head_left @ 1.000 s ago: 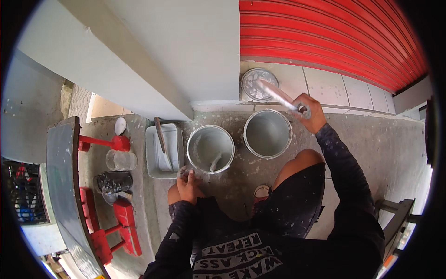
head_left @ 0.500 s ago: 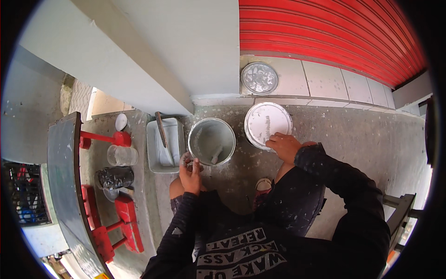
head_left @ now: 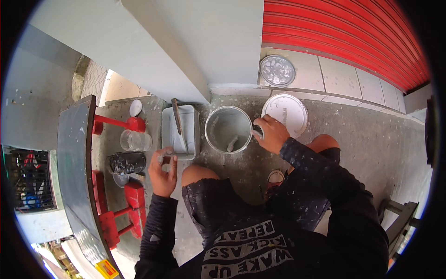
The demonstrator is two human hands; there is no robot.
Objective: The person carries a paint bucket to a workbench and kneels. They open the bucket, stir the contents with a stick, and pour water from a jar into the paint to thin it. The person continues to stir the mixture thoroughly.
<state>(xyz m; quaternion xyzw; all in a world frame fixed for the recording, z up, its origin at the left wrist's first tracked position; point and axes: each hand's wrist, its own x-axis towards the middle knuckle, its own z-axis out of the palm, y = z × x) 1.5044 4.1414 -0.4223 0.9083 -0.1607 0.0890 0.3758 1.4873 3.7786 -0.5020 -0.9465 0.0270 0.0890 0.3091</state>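
My left hand, smeared with grey, hovers by the near left corner of a white paint tray, fingers apart and nothing visible in them. A tool with a long dark handle lies across the tray. My right hand is over the gap between two buckets, its fingers closed round a small dark thing I cannot make out. Left of it is an open bucket of greyish paint, with a paint-coated tool inside. On its right stands a bucket with a white top.
A paint-smeared round lid lies on the tiled step below the red shutter. To the left, a grey board with red legs lies on its side by a clear container and a black container. A pillar rises behind the tray.
My right hand has left the white-topped bucket and moved left toward the open bucket, a dark thing now in its fingers. My left hand has moved left, from the open bucket's rim to the tray.
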